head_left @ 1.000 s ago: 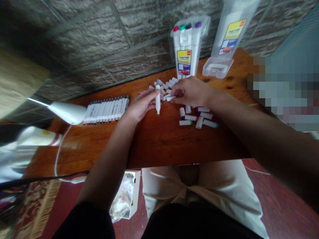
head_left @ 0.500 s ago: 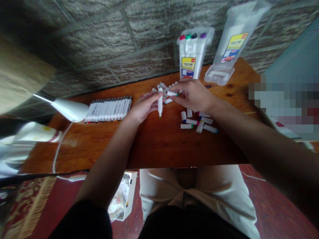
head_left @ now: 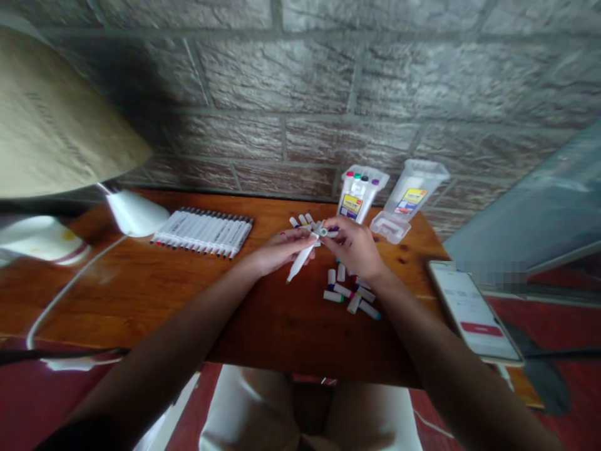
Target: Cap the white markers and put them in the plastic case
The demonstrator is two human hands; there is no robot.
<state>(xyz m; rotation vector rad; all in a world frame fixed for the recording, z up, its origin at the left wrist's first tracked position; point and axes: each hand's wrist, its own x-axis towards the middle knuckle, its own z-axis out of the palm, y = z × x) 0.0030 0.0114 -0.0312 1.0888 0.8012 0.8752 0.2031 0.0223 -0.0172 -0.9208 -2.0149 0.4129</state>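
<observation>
My left hand [head_left: 284, 249] is closed around a white marker [head_left: 299, 263], its greenish-yellow tip slanting down and toward the left. My right hand [head_left: 355, 246] pinches a small white marker cap [head_left: 323, 232] with its round end turned toward me. The cap is close to the marker's upper end; whether they touch I cannot tell. Behind the fingers lie several white pieces [head_left: 301, 220], partly hidden by my hands. Several loose marker caps [head_left: 344, 290] with coloured ends are scattered below my right hand.
Several markers [head_left: 201, 232] lie in a neat row at left, beside a white lamp [head_left: 136, 213] and a tipped cup [head_left: 44, 241]. Against the wall stand a marker case [head_left: 353, 205] with several markers and an opened see-through case [head_left: 410, 199]. A phone [head_left: 474, 313] is at right.
The view has tilted up. The marker in my left hand has gone from nearly upright to slanting. My right hand has brought the cap nearer to it and turned the cap.
</observation>
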